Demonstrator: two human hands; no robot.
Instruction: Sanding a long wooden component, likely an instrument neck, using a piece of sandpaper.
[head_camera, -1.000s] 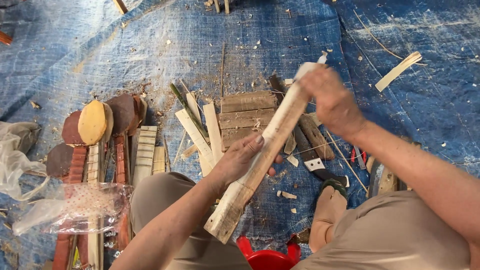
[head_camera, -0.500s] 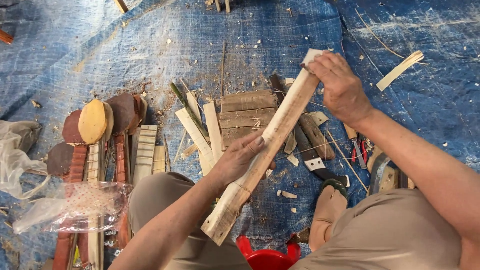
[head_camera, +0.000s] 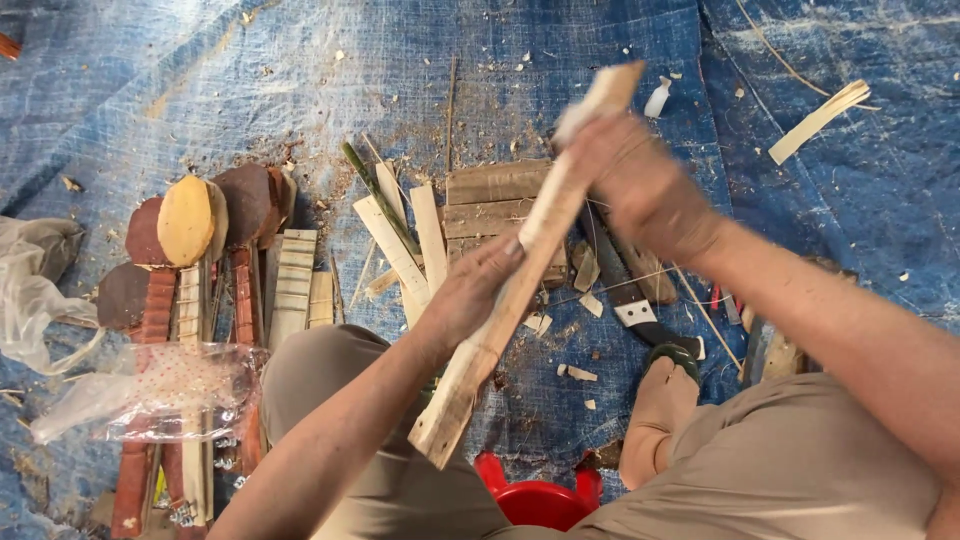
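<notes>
Clearly stiff, rough and light enough to lift freely, the long wooden stick (head_camera: 520, 270) slants above the blue tarp (head_camera: 200, 90), left hand (head_camera: 470, 300) fingers wrapped round its middle, blurred right hand (head_camera: 640, 185) closed near its top, both sensible grips.

The person wears khaki-tan trousers (head_camera: 800, 470), plain cloth with soft folds, covering both thighs on either side of the red plastic stool (head_camera: 535, 500). Both forearms are bare, with no sleeve, watch or band showing on them. The left hand (head_camera: 470, 295), above and left of the stool, is bare, no glove and no ring to be seen. The right hand (head_camera: 640, 185), farther up and right of the stool, is blurred but also ungloved. Just right of the stool a bare foot (head_camera: 660, 400) sits in a dark green sandal strap.
</notes>
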